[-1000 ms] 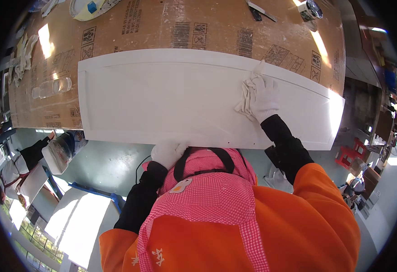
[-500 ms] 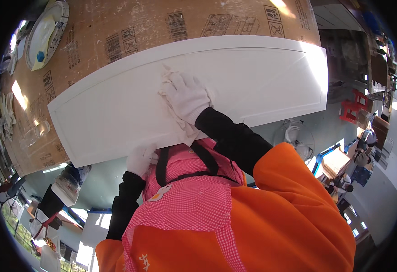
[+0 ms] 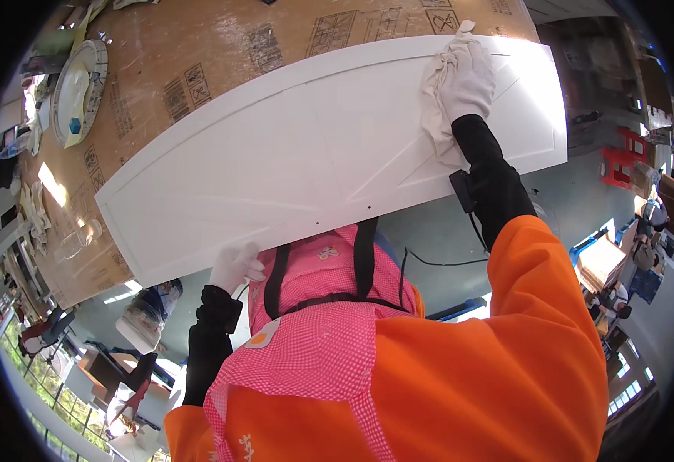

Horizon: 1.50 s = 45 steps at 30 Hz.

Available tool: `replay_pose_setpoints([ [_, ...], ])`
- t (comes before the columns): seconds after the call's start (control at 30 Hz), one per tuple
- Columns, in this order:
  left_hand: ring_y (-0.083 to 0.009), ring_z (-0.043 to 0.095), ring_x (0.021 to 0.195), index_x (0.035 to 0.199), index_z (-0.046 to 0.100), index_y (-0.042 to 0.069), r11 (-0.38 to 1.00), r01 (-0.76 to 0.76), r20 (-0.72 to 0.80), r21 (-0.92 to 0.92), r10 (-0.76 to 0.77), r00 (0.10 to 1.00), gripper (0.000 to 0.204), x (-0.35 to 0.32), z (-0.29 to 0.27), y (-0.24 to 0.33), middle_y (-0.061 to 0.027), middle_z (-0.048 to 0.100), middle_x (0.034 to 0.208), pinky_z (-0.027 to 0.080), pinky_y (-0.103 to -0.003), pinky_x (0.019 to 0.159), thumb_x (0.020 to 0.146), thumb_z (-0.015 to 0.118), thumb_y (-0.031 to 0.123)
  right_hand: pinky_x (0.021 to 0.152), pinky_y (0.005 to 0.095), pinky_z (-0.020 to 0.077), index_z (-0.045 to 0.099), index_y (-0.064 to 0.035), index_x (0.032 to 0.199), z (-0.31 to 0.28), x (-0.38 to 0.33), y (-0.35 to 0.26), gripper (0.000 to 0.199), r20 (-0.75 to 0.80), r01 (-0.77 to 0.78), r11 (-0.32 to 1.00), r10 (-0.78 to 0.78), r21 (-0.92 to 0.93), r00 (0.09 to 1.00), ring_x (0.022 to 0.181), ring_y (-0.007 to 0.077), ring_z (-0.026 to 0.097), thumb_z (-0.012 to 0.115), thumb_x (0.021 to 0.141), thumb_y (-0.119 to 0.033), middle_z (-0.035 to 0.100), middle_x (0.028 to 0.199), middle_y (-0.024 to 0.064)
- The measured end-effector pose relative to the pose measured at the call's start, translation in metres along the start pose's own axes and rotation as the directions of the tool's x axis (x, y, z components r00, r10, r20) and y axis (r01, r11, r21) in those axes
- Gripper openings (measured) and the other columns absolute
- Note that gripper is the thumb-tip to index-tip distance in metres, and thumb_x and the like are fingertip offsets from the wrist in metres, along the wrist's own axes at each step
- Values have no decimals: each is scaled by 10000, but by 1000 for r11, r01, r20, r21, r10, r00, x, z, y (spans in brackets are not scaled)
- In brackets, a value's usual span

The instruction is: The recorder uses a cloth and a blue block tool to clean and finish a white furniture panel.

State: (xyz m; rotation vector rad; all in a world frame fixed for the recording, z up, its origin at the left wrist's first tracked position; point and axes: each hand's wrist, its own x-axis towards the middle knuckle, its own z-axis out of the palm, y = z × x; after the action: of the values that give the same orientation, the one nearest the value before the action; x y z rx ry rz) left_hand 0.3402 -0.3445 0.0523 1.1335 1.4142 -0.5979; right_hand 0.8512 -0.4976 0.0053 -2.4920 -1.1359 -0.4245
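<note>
White and flat, the long painted panel with shallow routed grooves [image 3: 314,154] lay across the brown cardboard-covered tabletop [image 3: 221,46], its near edge overhanging toward your pink checked apron [image 3: 314,346]. Your right hand [image 3: 466,81], in a white glove, was spread flat and pressing a crumpled white cloth [image 3: 438,115] onto the panel near its far right end, the cloth trailing back under your wrist. Your left hand [image 3: 235,266], also gloved in white, was curled over the panel's near edge toward the left end, fingers closed on the rim to steady it.

To wipe well from that position, you would have done best to keep the cloth bunched fully under the palm, so that the loose tail did not drag, and to run it along the grooves rather than across them, since dust probably settles there. Firm pressure from the left hand mattered, as the overhanging panel could have slid on the cardboard. A round grey plate-like dish [image 3: 79,88] sat well apart at the tabletop's far left, with clutter beside it.
</note>
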Motion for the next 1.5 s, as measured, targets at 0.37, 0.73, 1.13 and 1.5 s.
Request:
replay_pose_setpoints([
  [0.37, -187, 699, 577, 1007, 638, -15, 1000, -27, 9, -7, 28, 1000, 449, 5, -6, -13, -94, 699, 722, 420, -259, 470, 971, 567, 427, 1105, 540, 364, 606, -112, 993, -54, -89, -69, 190, 189, 351, 823, -471, 447, 862, 1345, 440, 437, 661, 835, -201, 532, 1369, 163],
  [0.73, -200, 700, 554, 990, 643, -19, 999, -23, -26, 37, 24, 999, 443, 6, 0, -9, -128, 711, 728, 423, -260, 439, 973, 547, 414, 1111, 565, 299, 571, -72, 1165, -15, -44, 26, 353, -100, -301, 925, 285, -231, 953, 1325, 466, 367, 581, 943, -347, 467, 1393, 221],
  [1.13, -169, 685, 547, 991, 656, 21, 993, -26, -20, 119, 28, 999, 484, 12, -10, -18, -88, 716, 715, 439, -260, 450, 980, 520, 486, 1078, 539, 378, 609, -126, 1189, -103, -130, 105, 383, 89, 28, 999, -26, -26, 996, 1301, 455, 431, 676, 822, -214, 486, 1390, 184],
  [1.5, -198, 700, 579, 837, 688, -15, 998, 9, -16, 58, -8, 1000, 504, 8, -3, -16, -124, 711, 729, 468, -268, 481, 968, 561, 455, 1077, 586, 329, 609, -75, 1183, -99, -128, -3, 382, 176, 134, 986, -151, 103, 973, 1321, 466, 401, 646, 822, -193, 494, 1384, 192],
])
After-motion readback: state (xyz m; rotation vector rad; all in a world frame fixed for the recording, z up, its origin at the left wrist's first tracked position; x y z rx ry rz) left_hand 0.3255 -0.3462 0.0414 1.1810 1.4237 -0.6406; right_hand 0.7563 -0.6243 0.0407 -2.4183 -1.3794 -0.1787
